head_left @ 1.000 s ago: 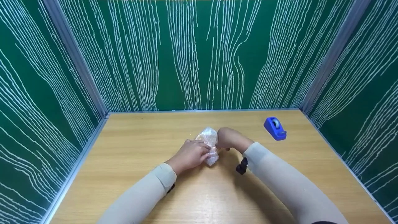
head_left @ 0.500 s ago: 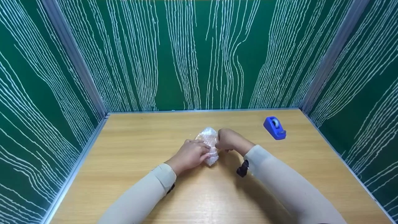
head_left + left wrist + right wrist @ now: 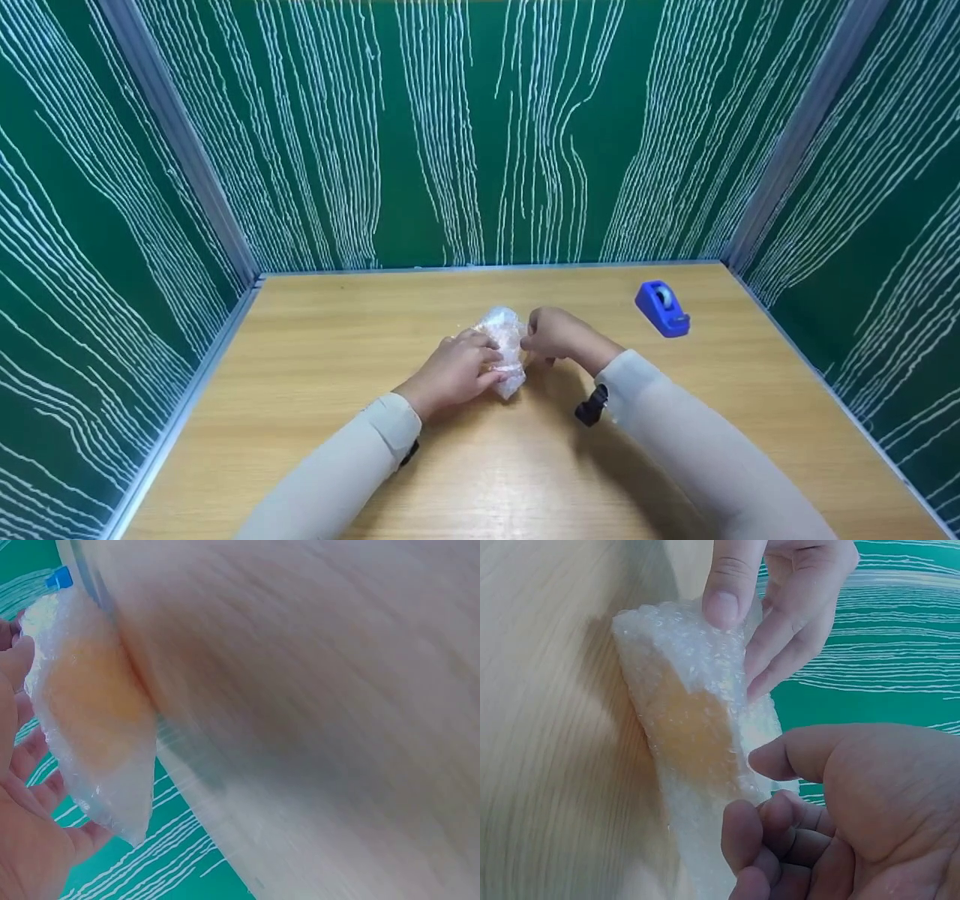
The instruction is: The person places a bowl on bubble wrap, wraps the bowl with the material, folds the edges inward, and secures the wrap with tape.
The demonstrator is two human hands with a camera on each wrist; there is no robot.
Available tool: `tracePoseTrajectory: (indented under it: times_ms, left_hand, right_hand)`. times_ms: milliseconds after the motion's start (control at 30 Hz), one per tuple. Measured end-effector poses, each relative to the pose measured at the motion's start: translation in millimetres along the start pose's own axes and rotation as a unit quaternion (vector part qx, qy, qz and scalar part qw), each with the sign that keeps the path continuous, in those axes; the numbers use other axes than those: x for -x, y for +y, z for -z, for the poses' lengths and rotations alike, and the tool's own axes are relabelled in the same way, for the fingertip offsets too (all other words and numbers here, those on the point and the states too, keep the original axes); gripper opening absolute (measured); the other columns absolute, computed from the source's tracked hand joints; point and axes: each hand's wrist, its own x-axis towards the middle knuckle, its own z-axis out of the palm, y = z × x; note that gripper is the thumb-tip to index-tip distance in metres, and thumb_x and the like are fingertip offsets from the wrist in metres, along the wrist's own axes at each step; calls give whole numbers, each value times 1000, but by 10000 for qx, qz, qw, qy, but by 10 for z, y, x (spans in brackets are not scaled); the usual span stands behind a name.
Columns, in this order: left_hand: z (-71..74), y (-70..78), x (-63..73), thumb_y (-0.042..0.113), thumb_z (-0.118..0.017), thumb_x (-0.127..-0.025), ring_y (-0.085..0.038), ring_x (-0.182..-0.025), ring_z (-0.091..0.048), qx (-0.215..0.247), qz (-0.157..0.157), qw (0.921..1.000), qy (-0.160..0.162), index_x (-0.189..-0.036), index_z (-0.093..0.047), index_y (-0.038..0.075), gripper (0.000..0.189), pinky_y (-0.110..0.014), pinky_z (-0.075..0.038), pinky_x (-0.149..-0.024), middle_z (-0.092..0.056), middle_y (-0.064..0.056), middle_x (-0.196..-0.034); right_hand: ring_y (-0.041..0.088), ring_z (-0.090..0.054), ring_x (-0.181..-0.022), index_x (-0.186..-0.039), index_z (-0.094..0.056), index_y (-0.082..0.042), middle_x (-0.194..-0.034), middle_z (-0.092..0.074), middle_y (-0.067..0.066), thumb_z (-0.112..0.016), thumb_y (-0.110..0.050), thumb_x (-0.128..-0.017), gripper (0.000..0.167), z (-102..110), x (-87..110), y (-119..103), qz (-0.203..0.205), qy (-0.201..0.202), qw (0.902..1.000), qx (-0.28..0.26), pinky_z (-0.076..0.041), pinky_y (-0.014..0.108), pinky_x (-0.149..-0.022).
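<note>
A packet of clear bubble wrap lies tilted between both hands in the middle of the table. Something orange shows blurrily through the plastic; its kind cannot be told. My left hand holds the packet's left side and near end, and the right wrist view shows its thumb on the wrap with fingers behind. On the opposite side, my right hand has curled fingers and a bent thumb at the packet's edge, loosely pinching it. The left wrist view gives the packet from the side, with fingers along its edge.
A blue tape dispenser with a roll in it stands at the right rear of the wooden table. Green walls with white wavy lines enclose the table at the back and sides.
My left hand has shifted slightly left on the packet, its fingers more spread. My right hand has edged a little to the right. The dispenser stays put.
</note>
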Motion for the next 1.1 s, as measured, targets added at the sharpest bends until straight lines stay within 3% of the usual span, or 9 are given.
tracePoseTrajectory:
  times_ms: [233,500,767,900,1100]
  left_hand:
    - [65,-52,0,51,-70,-112,-26,-146,-60,-173,-192,9991,331,-139,-83,18,45,-53,-50,-124,-72,0,-148]
    - [186,-167,12,50,-68,-112,-28,-150,-58,-229,-91,9970,735,-141,-82,19,45,-56,-46,-128,-73,-2,-151]
    - [330,-277,88,41,-70,-112,-35,-144,-61,43,-42,9893,1460,-137,-82,10,42,-62,-47,-125,-75,-9,-146]
    - [400,-336,139,44,-69,-112,-35,-146,-62,134,159,9837,1786,-139,-81,10,44,-62,-48,-126,-75,-9,-148]
    - [533,-458,253,51,-61,-116,-36,-155,-57,141,614,9767,2051,-151,-73,15,52,-63,-43,-131,-69,-7,-159]
  right_hand:
    - [18,-63,-62,-93,-65,-9,-70,-67,3,-72,-21,-103,17,57,6,9,230,170,9996,54,-45,30,-57]
    - [19,-65,-70,-94,-70,-10,-82,-69,5,-72,-23,-105,18,171,39,33,309,448,9984,-155,-50,30,-62]
    - [20,-68,-80,-98,-72,-11,-93,-72,7,-71,-27,-109,18,342,79,159,388,797,9954,-367,-56,30,-68]
    - [23,-68,-86,-100,-73,-12,-97,-73,8,-70,-28,-110,19,445,112,250,517,945,9941,-126,-57,33,-74]
    - [23,-65,-82,-98,-74,-11,-93,-72,7,-69,-29,-111,22,548,137,413,808,1344,9871,327,-55,37,-74]
